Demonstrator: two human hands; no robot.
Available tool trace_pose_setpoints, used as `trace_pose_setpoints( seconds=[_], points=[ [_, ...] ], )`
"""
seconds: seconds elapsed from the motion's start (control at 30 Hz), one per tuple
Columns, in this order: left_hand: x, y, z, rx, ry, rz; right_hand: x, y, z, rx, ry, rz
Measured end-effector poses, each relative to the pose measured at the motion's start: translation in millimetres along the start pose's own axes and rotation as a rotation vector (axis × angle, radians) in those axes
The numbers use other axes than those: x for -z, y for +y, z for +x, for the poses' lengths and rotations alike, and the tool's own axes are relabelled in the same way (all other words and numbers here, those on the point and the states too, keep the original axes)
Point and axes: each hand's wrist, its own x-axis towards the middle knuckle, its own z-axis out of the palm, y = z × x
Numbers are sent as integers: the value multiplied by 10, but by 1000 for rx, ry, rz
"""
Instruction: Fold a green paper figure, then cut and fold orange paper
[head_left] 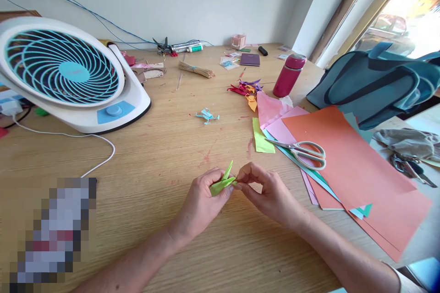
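Observation:
A small folded piece of lime-green paper [222,181] is held just above the wooden table [165,146], near its middle front. My left hand [202,201] is closed round the left part of the fold, with one point of paper sticking up. My right hand [264,190] pinches the right tip of the same fold with thumb and fingertips. Both forearms reach in from the bottom edge.
A white and teal fan [68,73] stands at the left with its white cord. Orange, pink and green paper sheets [347,160] lie at the right, with scissors [304,152] on them. A pink bottle [288,75], a blue bag [374,82], a small blue paper figure [207,116] and coloured scraps sit further back.

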Motion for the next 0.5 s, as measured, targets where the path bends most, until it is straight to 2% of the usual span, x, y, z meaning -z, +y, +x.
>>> trace_pose_setpoints(
  seconds=[0.17,0.3,0.4,0.5],
  points=[
    [49,19,23,28,-53,-113,6,69,32,-141,-60,269],
    [92,71,53,121,-57,-199,2,130,47,-153,-117,421],
    [115,92,76,200,-56,-276,11,139,37,-78,-78,255],
    [130,97,89,267,-67,-366,26,129,21,180,42,-100]
  ],
)
